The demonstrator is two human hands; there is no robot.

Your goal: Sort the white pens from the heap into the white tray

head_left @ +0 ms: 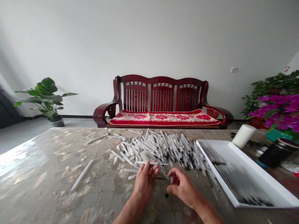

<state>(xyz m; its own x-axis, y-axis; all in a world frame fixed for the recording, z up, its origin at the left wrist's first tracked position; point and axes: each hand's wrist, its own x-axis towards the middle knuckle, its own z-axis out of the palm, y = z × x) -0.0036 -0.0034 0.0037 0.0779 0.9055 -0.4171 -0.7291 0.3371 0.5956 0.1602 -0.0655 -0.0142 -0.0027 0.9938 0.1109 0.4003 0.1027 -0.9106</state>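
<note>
My left hand [145,179] is closed on a slim white pen [149,162], pinched between thumb and fingers and lying almost level, with a thin end pointing right. To its right, my right hand [181,186] has curled fingers with a gap between thumb and forefinger, and I see nothing in it. A small black piece [166,195] lies on the table just below the right thumb. Beyond both hands spreads a large heap of white pen tubes [149,146], some with black ends. At right, a white box tray [224,186] holds rows of thin grey-white pens with black ends.
Single tubes lie apart on the patterned table [53,193], such as a white tube [81,175] at left. A white roll [244,136], a black cup [277,152] and purple flowers [280,109] stand right of the tray. A wooden bench [161,96] is behind the table.
</note>
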